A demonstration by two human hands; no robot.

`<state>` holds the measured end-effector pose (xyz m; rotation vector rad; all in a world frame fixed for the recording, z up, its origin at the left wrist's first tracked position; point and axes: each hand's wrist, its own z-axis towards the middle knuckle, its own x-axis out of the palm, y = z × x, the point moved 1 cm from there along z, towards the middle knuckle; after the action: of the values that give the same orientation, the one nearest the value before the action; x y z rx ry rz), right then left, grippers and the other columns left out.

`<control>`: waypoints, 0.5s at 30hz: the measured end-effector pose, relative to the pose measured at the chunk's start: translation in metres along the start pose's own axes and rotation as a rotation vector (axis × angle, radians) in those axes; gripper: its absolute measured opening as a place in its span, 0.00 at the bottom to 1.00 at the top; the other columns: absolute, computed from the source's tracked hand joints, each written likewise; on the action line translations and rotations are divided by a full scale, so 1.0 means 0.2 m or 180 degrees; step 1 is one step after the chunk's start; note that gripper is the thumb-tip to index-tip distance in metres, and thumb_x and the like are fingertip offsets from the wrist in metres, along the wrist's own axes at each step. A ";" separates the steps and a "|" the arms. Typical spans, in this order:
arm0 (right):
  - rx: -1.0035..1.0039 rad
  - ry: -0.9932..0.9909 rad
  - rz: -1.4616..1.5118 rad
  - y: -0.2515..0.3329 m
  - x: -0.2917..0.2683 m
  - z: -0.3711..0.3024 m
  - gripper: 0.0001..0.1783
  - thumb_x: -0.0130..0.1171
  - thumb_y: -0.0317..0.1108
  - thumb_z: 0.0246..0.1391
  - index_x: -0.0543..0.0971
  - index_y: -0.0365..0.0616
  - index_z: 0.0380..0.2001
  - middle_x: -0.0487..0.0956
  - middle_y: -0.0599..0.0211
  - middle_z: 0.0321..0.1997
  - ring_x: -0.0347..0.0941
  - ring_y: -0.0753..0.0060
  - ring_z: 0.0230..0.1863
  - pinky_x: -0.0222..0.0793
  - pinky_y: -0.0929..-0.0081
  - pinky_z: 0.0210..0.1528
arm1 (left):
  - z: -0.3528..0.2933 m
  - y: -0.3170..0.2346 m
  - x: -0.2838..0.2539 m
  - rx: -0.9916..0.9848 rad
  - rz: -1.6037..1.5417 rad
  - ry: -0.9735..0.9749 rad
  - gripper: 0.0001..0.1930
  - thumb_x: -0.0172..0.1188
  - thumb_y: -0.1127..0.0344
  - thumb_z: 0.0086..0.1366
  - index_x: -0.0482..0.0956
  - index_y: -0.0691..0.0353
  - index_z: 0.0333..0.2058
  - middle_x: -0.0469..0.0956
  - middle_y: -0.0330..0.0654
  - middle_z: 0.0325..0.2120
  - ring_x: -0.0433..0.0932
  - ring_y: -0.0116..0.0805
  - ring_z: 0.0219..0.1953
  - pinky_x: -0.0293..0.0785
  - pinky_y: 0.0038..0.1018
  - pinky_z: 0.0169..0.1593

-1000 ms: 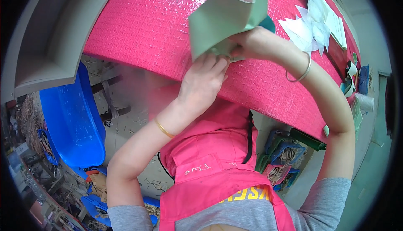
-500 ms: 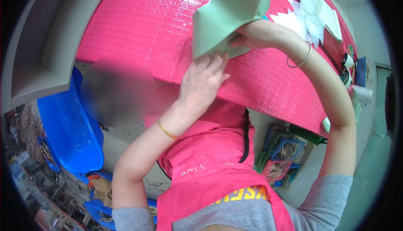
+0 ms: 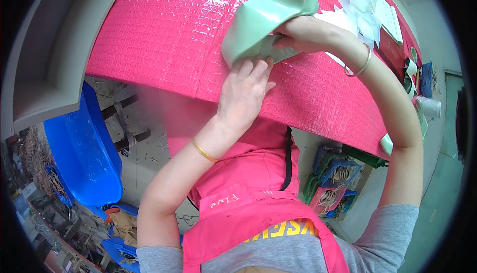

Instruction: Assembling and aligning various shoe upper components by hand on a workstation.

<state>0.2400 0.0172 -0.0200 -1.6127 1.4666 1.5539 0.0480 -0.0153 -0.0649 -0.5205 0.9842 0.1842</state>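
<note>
A light green sheet of smooth, leather-like material (image 3: 263, 17) is bent over on itself at the near part of the pink-covered table (image 3: 154, 39), its upper part standing up in a curved fold. My left hand (image 3: 243, 89) has its fingers together, pressing the sheet's near edge against the table. From the right, my right hand (image 3: 305, 34) reaches under the raised fold and grips the material with curled fingers. The fold hides part of the right fingertips. The sheet's greyish-green underside shows between the two hands.
White pointed sheets (image 3: 360, 17) lie at the far right of the table, beside a small white pad or box (image 3: 390, 22). A grey shelf unit (image 3: 52, 74) borders the left. Below stand a blue plastic chair (image 3: 87, 149) and baskets of cord (image 3: 340, 173).
The raised fold has bent over and its left side has become rounder. My hands keep nearly the same places, with the left slightly further right. The blurred patch beside the table is gone.
</note>
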 end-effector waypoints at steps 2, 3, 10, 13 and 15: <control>-0.0208 -0.0284 -0.0703 -0.01 0.03 0.01 0.13 0.59 0.35 0.38 0.75 0.39 0.28 0.75 0.56 0.21 0.74 0.58 0.25 0.69 0.66 0.28 | 0.04 -0.04 0.00 -0.0186 0.0135 0.0461 0.23 0.59 0.65 0.47 0.71 0.66 0.44 0.67 0.42 0.36 0.67 0.36 0.38 0.66 0.30 0.45; -0.0435 -0.0177 -0.1056 0.04 0.03 0.03 0.12 0.59 0.33 0.38 0.75 0.38 0.28 0.75 0.56 0.20 0.74 0.59 0.24 0.69 0.67 0.27 | 0.04 -0.05 0.01 -0.0181 0.0266 0.0459 0.23 0.59 0.65 0.48 0.71 0.66 0.44 0.67 0.42 0.36 0.67 0.37 0.38 0.66 0.31 0.45; -0.0242 -0.0478 -0.1463 0.05 0.03 0.01 0.07 0.58 0.32 0.35 0.76 0.39 0.19 0.76 0.60 0.20 0.75 0.64 0.24 0.70 0.70 0.27 | 0.08 -0.05 0.05 -0.0129 -0.0059 0.0185 0.21 0.58 0.64 0.48 0.71 0.69 0.41 0.67 0.43 0.37 0.66 0.38 0.37 0.66 0.30 0.44; -0.0700 -0.0090 -0.2264 0.08 -0.02 -0.03 0.04 0.57 0.32 0.35 0.77 0.43 0.16 0.76 0.63 0.19 0.74 0.67 0.23 0.70 0.73 0.26 | 0.09 -0.09 0.09 -0.0011 0.0260 0.0159 0.21 0.57 0.64 0.49 0.70 0.68 0.43 0.67 0.42 0.37 0.66 0.38 0.37 0.66 0.31 0.44; -0.1320 -0.0767 -0.2381 0.03 -0.02 -0.04 0.05 0.56 0.33 0.36 0.76 0.44 0.18 0.75 0.67 0.17 0.74 0.71 0.22 0.69 0.76 0.24 | 0.08 -0.08 0.10 -0.0049 0.0056 -0.0150 0.21 0.57 0.63 0.50 0.70 0.66 0.43 0.68 0.42 0.36 0.65 0.38 0.36 0.64 0.32 0.44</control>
<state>0.2393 0.0102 -0.0128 -1.8140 0.3335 1.5542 0.0770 -0.0224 -0.0683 -0.5195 0.9424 0.2190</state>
